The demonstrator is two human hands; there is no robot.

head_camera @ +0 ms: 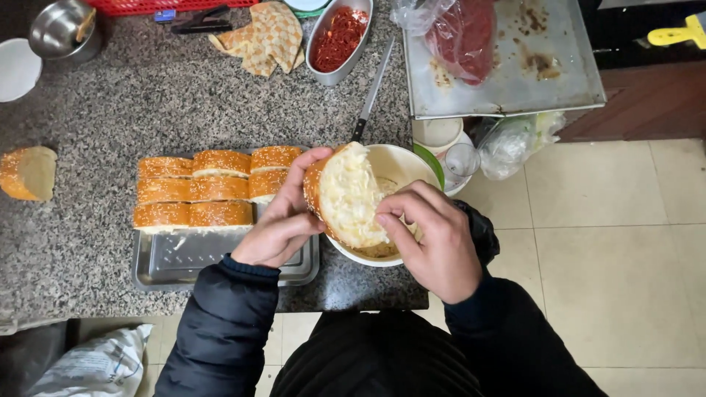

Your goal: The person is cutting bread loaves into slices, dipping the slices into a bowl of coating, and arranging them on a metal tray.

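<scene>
Left hand [283, 220] grip is closed on the bun half [347, 195], fingers wrapped over the crust edge, cut face tilted up toward us. Right hand [434, 239] grip is pinched at the bun's lower right edge, fingertips pressing on the spread-covered crumb; we can't tell if it holds anything small underneath.

The bun half sits between both grips, held in the air right above the cream bowl [401, 165], which stands at the counter [147, 95] edge.

Risks as we judge them: bowl overhangs near the edge, so a nudge from the right wrist could tip it to the floor. Soft crumb could tear under fingertip pressure. Greasy spread could make the left grip slip.

Outward: steel tray [184, 265] just left of the bowl holds 8 sesame buns [213, 187] in 3 rows. A knife [371, 92] lies behind the bowl, a chilli dish [340, 37] beyond it. 1 loose bun half [28, 173] sits far left.
</scene>
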